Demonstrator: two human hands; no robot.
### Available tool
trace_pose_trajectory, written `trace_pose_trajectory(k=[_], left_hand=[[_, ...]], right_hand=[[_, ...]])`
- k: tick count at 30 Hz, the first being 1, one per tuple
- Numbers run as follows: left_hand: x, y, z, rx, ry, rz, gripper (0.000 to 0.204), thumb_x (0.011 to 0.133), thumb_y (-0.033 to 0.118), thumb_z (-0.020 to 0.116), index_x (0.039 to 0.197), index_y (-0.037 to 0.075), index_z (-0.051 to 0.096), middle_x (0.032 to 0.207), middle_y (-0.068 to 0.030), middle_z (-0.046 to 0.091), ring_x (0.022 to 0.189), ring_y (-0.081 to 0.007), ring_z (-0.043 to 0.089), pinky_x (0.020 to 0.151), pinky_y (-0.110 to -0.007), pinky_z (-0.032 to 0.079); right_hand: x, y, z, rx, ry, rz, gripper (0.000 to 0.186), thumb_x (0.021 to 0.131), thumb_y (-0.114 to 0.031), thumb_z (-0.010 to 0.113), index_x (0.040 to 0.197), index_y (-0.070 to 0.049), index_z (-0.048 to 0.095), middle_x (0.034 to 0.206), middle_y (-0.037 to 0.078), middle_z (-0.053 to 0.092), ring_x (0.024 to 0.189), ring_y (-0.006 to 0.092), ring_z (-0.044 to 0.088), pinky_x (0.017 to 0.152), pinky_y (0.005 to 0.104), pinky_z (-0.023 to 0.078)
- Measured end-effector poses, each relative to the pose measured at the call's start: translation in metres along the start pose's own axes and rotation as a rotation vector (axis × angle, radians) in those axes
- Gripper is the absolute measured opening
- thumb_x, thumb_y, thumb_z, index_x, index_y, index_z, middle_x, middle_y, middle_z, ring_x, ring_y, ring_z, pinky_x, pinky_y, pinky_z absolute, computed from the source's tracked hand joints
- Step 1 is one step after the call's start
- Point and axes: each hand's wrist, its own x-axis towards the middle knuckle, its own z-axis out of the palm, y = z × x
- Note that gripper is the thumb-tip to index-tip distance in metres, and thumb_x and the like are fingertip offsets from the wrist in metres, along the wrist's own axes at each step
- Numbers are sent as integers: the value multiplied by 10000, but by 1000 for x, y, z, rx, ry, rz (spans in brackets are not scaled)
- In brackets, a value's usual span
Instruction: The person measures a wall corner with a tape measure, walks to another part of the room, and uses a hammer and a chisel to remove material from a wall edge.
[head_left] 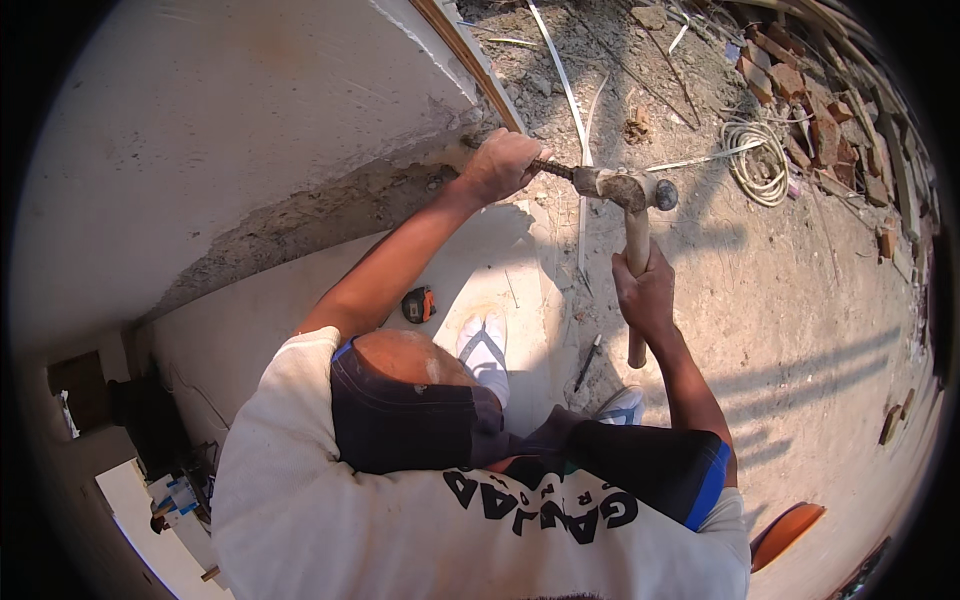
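Observation:
My left hand [500, 165] is wrapped round a rusty, ribbed metal chisel [553, 168], held nearly level beside the broken lower corner of the white wall [330, 110]. Most of the chisel's working end is hidden by the hand and the wall's edge. My right hand [645, 290] grips a hammer [637, 235] by its pale wooden handle. The hammer's head is at the chisel's outer end and appears to touch it; its rounded end faces right.
A wooden door frame [468, 58] stands at the wall's corner. An orange-and-black tape measure [419, 304] and a dark pen-like tool [588, 362] lie near my feet. Rubble, a coiled cable [752, 165] and broken bricks [825, 130] lie farther right. An orange pan [787, 535] sits at lower right.

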Motion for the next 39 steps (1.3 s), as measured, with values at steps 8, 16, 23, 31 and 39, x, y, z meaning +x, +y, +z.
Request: trace_pose_trajectory(k=[8, 16, 23, 31, 39], left_hand=[[-11, 4, 1, -44, 50, -93, 168, 826, 147, 647, 772, 62, 513, 714, -107, 512, 717, -319, 542, 660, -417, 396], [-14, 8, 0, -33, -6, -31, 213, 893, 150, 617, 752, 52, 491, 688, -126, 478, 670, -330, 513, 671, -419, 396], [-11, 1, 5, 3, 48, -114, 146, 832, 136, 648, 797, 57, 531, 729, -115, 532, 722, -316, 549, 667, -419, 407], [-20, 0, 9, -9, 5, -98, 177, 884, 146, 621, 788, 54, 506, 687, -129, 494, 674, -335, 525, 644, -429, 399], [-21, 1, 7, -56, 28, -93, 196, 868, 170, 642, 770, 56, 517, 685, -118, 493, 692, -328, 521, 678, -429, 397]], right_hand=[[8, -92, -63, 911, 491, -309, 164, 887, 9, 533, 901, -97, 408, 586, 3, 451, 421, 54, 369, 384, 232, 360], [5, -6, -11, -70, 12, -21, 140, 834, -90, 663, 883, -16, 555, 713, 110, 625, 610, 207, 605, 580, 345, 473], [8, -93, -66, 867, 473, -293, 170, 858, 57, 520, 916, -74, 429, 575, 16, 464, 400, 56, 351, 375, 235, 348], [15, -3, 4, 0, 25, -94, 131, 846, -66, 608, 941, -34, 523, 679, 71, 558, 604, 150, 559, 594, 344, 474], [16, -78, -60, 659, 351, -92, 157, 848, 15, 588, 874, -52, 449, 565, 4, 462, 396, 69, 420, 367, 238, 367]])
